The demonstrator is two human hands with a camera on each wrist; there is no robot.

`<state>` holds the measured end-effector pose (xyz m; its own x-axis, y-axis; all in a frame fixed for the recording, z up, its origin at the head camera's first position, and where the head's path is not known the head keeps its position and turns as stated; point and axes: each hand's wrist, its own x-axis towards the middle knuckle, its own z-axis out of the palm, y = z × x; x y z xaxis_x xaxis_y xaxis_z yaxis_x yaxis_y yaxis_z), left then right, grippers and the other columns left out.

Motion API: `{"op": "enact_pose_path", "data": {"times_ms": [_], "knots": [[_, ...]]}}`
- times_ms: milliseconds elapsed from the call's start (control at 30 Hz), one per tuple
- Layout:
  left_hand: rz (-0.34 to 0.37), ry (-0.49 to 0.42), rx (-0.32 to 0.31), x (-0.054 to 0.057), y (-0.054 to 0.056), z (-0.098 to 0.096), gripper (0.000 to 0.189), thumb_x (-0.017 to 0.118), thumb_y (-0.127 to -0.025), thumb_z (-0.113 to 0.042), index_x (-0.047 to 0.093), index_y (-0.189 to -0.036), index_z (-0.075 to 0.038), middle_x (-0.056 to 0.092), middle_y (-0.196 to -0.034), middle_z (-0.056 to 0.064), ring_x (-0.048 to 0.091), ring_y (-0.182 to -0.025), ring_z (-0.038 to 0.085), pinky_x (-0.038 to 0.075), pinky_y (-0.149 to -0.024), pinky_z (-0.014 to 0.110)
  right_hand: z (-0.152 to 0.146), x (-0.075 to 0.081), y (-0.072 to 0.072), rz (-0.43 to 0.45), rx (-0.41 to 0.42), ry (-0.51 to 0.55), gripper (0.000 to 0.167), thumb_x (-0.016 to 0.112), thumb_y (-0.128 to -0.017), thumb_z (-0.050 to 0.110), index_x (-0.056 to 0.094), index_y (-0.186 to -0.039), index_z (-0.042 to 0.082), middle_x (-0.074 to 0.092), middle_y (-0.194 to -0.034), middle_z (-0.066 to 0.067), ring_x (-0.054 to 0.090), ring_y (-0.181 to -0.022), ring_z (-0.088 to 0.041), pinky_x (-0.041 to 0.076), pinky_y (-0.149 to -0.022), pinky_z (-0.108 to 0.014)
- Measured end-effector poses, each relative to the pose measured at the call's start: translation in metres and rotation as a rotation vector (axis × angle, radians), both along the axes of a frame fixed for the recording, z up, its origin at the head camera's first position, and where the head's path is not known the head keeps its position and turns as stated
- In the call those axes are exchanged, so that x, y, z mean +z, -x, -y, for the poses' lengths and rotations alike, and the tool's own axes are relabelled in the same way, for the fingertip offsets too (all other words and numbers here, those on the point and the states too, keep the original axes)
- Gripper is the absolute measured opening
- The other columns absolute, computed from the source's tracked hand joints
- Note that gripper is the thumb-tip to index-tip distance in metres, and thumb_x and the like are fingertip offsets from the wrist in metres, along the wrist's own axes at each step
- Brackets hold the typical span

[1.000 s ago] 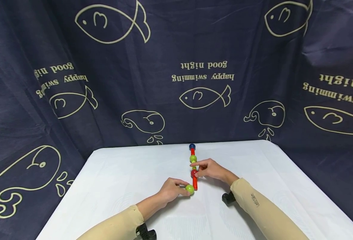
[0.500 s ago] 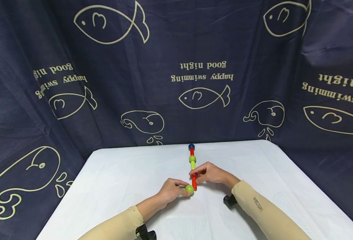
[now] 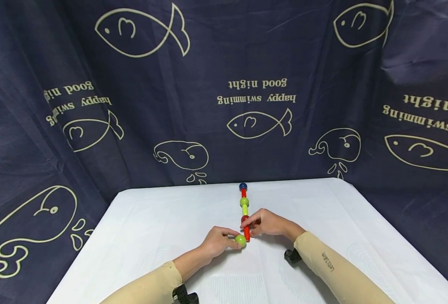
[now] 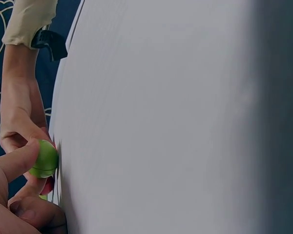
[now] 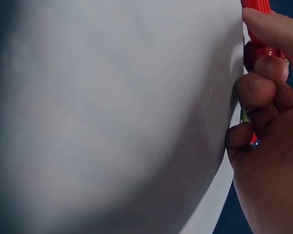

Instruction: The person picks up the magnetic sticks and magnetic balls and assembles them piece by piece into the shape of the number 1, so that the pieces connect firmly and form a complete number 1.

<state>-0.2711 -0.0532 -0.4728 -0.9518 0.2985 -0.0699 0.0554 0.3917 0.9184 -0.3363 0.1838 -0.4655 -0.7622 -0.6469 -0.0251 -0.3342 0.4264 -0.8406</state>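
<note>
My left hand (image 3: 217,242) pinches a green ball (image 3: 241,241) between thumb and fingers; in the left wrist view a thin seam shows round the green ball (image 4: 45,159). Close beside that ball is the near end of a straight chain of rods and balls lying on the table. From the far end it runs: blue ball (image 3: 243,185), red rod (image 3: 244,193), green ball (image 3: 244,202), yellow-green rod (image 3: 245,210), red ball (image 3: 244,219), red rod (image 3: 247,234). My right hand (image 3: 268,222) grips this near red rod; the right wrist view shows the thumb along the ribbed red rod (image 5: 258,6).
A white cloth covers the table (image 3: 170,215). Behind it hangs a dark blue curtain (image 3: 208,84) printed with fish and whales. Each wrist wears a black device, such as the right wrist camera (image 3: 292,256).
My right hand has slid toward me along the chain, from the red ball and yellow-green rod to the near red rod. The left hand keeps its pinch on the green ball, nearly still.
</note>
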Motion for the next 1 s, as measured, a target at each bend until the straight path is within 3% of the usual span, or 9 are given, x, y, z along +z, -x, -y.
{"op": "enact_pose_path", "data": {"times_ms": [133,267,367,500,867,1000], "knots": [[0.004,0.004,-0.003,0.0005,-0.0004,0.0002,0.029,0.089,-0.073,-0.014,0.081,-0.101,-0.013,0.068,-0.117,0.008,0.053,-0.105,0.02,0.042,-0.092,0.042,0.0004,-0.0022,-0.0003,-0.019,-0.009,-0.029,0.036,0.077,-0.082,-0.004,0.078,-0.113,0.014,0.055,-0.066,0.005,0.043,-0.06,-0.009,0.038,-0.057,-0.02],[0.014,-0.008,-0.01,0.0011,-0.0011,0.0005,0.03,0.088,-0.073,-0.013,0.081,-0.102,-0.012,0.064,-0.102,0.003,0.045,-0.088,0.018,0.035,-0.075,0.031,0.001,-0.0021,-0.0013,-0.029,-0.013,-0.041,0.035,0.077,-0.082,-0.004,0.079,-0.112,0.015,0.049,-0.064,0.004,0.041,-0.059,-0.009,0.036,-0.056,-0.02],[0.017,-0.011,-0.01,0.0007,-0.001,0.0004,0.03,0.088,-0.073,-0.013,0.08,-0.102,-0.012,0.06,-0.09,0.0,0.042,-0.082,0.016,0.034,-0.069,0.029,0.0011,-0.0006,-0.0022,-0.034,-0.013,-0.038,0.034,0.077,-0.082,-0.005,0.079,-0.11,0.014,0.049,-0.064,0.002,0.041,-0.059,-0.01,0.036,-0.056,-0.02],[0.013,-0.009,-0.005,0.0004,-0.0003,-0.0001,0.03,0.089,-0.073,-0.013,0.08,-0.102,-0.012,0.059,-0.088,0.0,0.042,-0.08,0.016,0.034,-0.07,0.029,0.0008,0.0012,-0.002,-0.041,-0.014,-0.042,0.032,0.077,-0.082,-0.005,0.079,-0.108,0.014,0.051,-0.064,-0.002,0.042,-0.058,-0.01,0.036,-0.056,-0.02],[-0.009,0.0,0.0,0.0001,-0.0012,-0.0017,0.03,0.089,-0.072,-0.012,0.081,-0.101,-0.012,0.066,-0.109,0.002,0.045,-0.091,0.017,0.035,-0.077,0.03,0.0005,0.0025,0.0004,-0.036,-0.019,-0.058,0.03,0.079,-0.081,-0.002,0.079,-0.107,0.014,0.057,-0.069,-0.001,0.045,-0.061,-0.011,0.039,-0.057,-0.021],[-0.022,0.003,-0.009,-0.0002,-0.0018,-0.0029,0.03,0.089,-0.071,-0.011,0.081,-0.1,-0.012,0.064,-0.099,0.003,0.044,-0.087,0.017,0.034,-0.073,0.029,-0.0001,0.0018,0.0014,-0.042,-0.012,-0.05,0.03,0.079,-0.081,-0.002,0.078,-0.107,0.013,0.056,-0.07,0.0,0.045,-0.061,-0.01,0.039,-0.057,-0.021]]}}
